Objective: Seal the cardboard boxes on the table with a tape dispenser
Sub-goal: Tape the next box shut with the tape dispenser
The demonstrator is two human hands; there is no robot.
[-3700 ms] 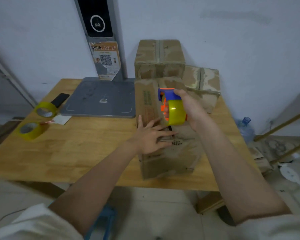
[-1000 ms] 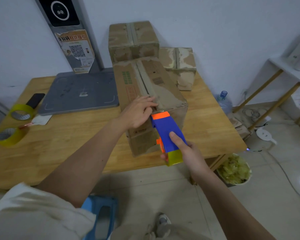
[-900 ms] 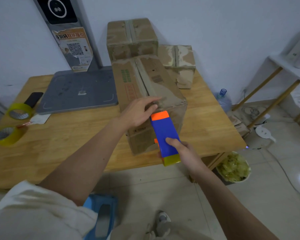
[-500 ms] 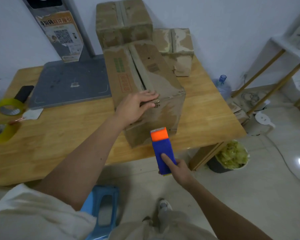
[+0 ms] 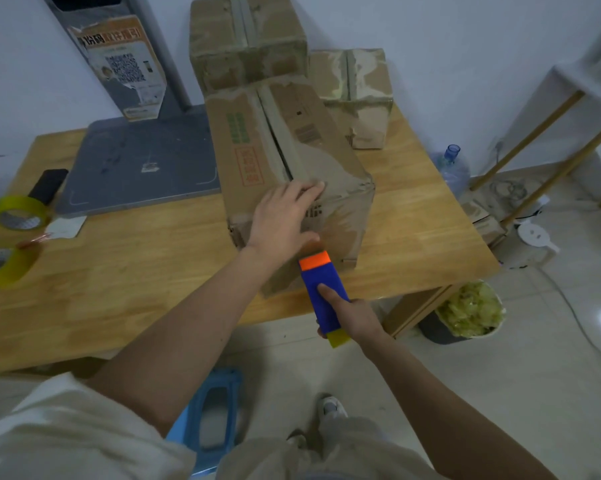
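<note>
Head view: my left hand (image 5: 285, 216) lies flat, steadying the long box (image 5: 285, 157) while my right hand (image 5: 356, 317) grips the tape dispenser (image 5: 321, 292) at its front face.

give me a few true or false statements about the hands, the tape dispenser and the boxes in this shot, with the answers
1. The right hand grips the blue tape dispenser. True.
2. The left hand lies flat on the grey pad. False: it rests on the near end of the long cardboard box, fingers straight.
3. The dispenser's orange end points toward the long box's near face. True.
4. Only one cardboard box stands on the table. False: two more boxes, a tall box and a small box, stand behind the long one.
5. Both yellow tape rolls sit at the table's right edge. False: they lie at its left edge.
</note>
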